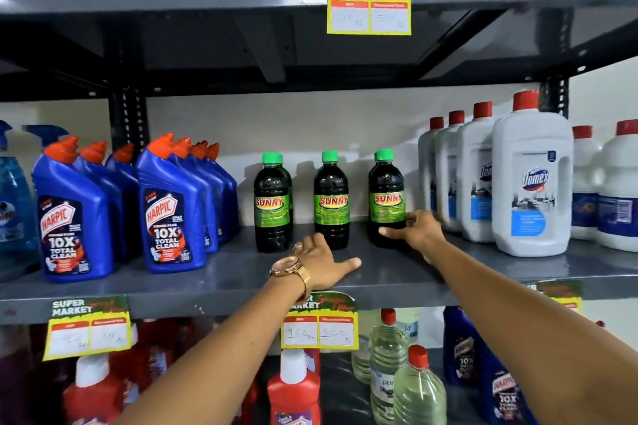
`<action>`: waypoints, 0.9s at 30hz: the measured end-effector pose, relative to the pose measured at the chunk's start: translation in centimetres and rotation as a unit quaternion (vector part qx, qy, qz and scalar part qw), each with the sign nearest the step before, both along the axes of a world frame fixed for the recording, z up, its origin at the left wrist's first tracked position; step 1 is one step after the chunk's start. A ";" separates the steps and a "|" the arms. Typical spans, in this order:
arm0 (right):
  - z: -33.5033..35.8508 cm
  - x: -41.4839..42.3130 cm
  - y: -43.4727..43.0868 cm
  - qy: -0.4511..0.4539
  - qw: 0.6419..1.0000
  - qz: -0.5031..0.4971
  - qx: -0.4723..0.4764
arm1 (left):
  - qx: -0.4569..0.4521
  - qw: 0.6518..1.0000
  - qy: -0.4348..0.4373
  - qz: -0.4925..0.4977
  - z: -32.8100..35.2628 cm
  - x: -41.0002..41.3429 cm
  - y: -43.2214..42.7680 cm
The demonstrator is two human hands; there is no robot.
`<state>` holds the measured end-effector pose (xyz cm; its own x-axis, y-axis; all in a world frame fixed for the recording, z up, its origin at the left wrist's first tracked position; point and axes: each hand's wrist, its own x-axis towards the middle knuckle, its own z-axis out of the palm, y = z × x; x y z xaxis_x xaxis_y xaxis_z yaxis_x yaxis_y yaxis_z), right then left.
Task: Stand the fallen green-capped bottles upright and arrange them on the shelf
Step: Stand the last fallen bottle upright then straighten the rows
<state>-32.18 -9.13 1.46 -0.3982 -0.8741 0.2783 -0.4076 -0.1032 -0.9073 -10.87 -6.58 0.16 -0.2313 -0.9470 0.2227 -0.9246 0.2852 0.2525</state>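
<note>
Three SUNNY bottles upright on grey shelf, green caps: left bottle, middle bottle, right bottle; more caps peek behind left and right ones. Right hand grips right bottle low, thumb across front. Left hand spread flat on shelf, just before middle bottle, apart. Bare strip along front edge. Harpic left, Domex right. Price tag: 160, 100.

Rear green-capped bottles mostly hidden
</note>
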 end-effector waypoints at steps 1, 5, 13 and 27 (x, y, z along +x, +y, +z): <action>-0.1 0.0 -0.2 0.015 1.000 -0.004 0.000 | 0.013 1.000 -0.007 0.010 -0.1 -0.2 -0.1; -0.3 0.3 -0.7 0.073 0.997 -0.032 -0.005 | 0.055 0.997 -0.045 0.023 -0.4 0.0 -0.5; -0.4 0.4 -0.7 0.116 0.991 -0.069 -0.004 | 0.065 0.995 -0.072 0.022 -0.7 0.1 -1.2; -0.2 0.9 0.1 0.155 0.985 -0.078 0.017 | 0.078 0.994 -0.072 0.019 -0.5 0.1 -0.7</action>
<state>-31.24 -9.01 1.22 -0.4291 -0.8194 0.3800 -0.6739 0.0104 -0.7387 -10.72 -7.32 -0.32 -0.2130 -0.9762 0.0400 -0.9638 0.2166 0.1552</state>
